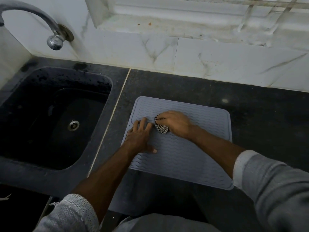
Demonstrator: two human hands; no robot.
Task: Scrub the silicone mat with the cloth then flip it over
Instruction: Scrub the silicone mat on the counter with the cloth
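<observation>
Head: cloth (160, 127) under right grip (175, 123)

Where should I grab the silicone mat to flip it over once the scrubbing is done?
Probably the near right corner of the silicone mat: it reaches the counter's front edge, clear of both hands, so fingers can slip under its thin rim from the front. The left hand presses the left side flat.

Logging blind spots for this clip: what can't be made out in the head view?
- Most of the cloth: bunched under the right hand, so its full size is hidden.
- Silicone mat underside: face down on the counter.
- Mat surface beneath the left hand and both forearms.
- Whether the mat is wet or soiled: lighting too dim.
- Tap spout end: cut off by the left edge.
</observation>
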